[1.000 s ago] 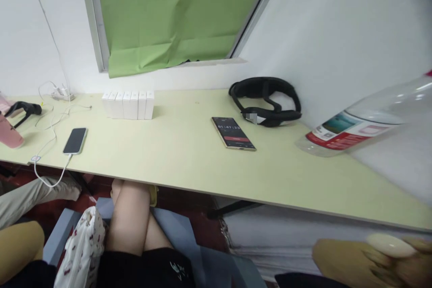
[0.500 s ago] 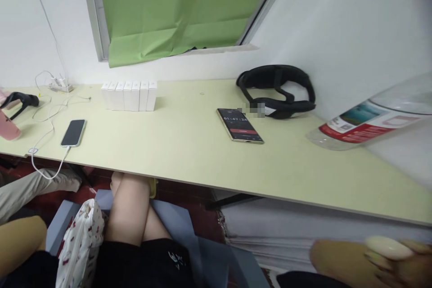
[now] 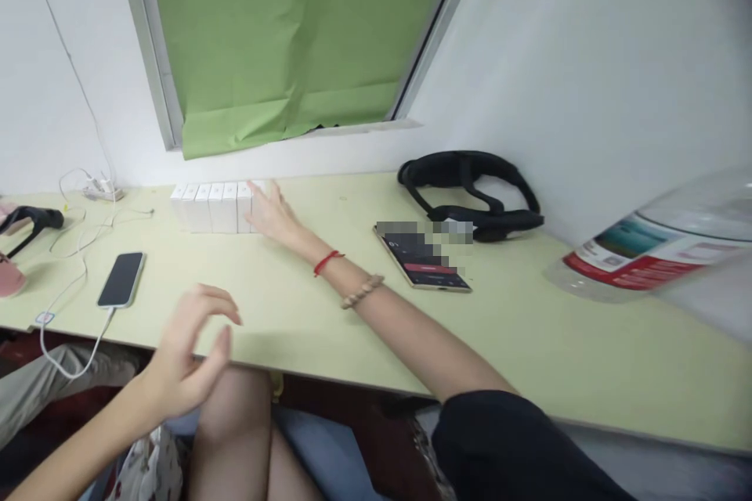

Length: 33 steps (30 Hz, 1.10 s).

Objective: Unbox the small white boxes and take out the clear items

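Several slim white boxes (image 3: pixel 215 213) stand upright in a row against the back of the table. My right hand (image 3: pixel 273 213), with a red string and a beaded bracelet at the wrist, is at the right end of this row. Its fingers are spread about the last box, partly hiding it; a firm grip does not show. Over the table's front edge hovers my left hand (image 3: pixel 193 348), empty, fingers curved and apart. A phone (image 3: pixel 122 279) on a white charging cable lies to its left.
A second phone (image 3: pixel 423 266) lies right of my right forearm. Behind it rests a black headset (image 3: pixel 475 196). A large clear bottle (image 3: pixel 640 250) with a red label leans at the right wall. At the far left are a power strip (image 3: pixel 103 189), loose cables and a pink object (image 3: pixel 10 278).
Both hands have come over the table. My right hand has reached out to the right end of the box row; my left has risen at the front edge. The view has tilted up slightly.
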Available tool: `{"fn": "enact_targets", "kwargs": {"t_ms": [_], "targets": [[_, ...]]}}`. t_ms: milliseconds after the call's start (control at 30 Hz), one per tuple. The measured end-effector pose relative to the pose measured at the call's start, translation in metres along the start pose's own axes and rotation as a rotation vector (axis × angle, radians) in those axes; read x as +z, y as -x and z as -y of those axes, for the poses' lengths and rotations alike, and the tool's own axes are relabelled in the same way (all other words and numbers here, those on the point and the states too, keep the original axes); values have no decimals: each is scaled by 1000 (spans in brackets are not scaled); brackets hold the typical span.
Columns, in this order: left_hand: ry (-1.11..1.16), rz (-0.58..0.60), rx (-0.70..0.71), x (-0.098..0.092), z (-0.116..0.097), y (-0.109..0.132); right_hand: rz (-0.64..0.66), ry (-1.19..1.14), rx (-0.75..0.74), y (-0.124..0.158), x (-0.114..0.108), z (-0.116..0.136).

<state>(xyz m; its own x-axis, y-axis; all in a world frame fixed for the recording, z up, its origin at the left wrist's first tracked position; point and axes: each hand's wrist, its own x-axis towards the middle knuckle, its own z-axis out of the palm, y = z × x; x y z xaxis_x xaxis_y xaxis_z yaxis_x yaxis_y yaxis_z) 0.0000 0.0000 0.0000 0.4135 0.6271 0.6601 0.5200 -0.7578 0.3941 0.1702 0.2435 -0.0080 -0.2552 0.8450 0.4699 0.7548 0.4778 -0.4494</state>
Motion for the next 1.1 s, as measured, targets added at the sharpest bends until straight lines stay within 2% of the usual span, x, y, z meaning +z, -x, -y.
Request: {"fn": "enact_targets", "kwargs": {"t_ms": [33,67,100,133,200,300,367,467,533,600,700,800,900,967,1100], "targets": [[-61,113,33,7,11,-4,56,12,47,-5,13,-5],[-125,276,64,16,24,-6,99,13,67,-8,23,-9],[-267,396,102,27,38,-7,110,-1,76,-9,31,-13],[-394,473,109,39,53,-9,95,-31,67,-9,36,-17],[-455,581,98,62,84,-12,40,-94,59,-7,41,-24],[-321,432,15,92,122,-28,-83,-166,104,-8,43,-38],[-261,262,-42,109,144,-47,-197,-260,132,-9,45,-51],[-316,-35,-23,131,172,-80,-334,-433,137,-3,47,-74],[-353,-178,36,142,186,-100,-345,-549,144,9,47,-85],[-373,-237,84,150,194,-114,-324,-644,170,26,42,-90],[-380,-247,82,156,197,-124,-285,-708,164,50,28,-84],[-333,-224,63,158,196,-125,-203,-587,6,63,13,-71],[-276,-237,87,157,194,-125,-200,-432,-98,70,5,-64],[-265,-273,156,156,190,-124,-219,-393,-150,73,3,-65],[-287,-376,404,154,182,-125,-170,-366,-252,78,4,-72]]}}
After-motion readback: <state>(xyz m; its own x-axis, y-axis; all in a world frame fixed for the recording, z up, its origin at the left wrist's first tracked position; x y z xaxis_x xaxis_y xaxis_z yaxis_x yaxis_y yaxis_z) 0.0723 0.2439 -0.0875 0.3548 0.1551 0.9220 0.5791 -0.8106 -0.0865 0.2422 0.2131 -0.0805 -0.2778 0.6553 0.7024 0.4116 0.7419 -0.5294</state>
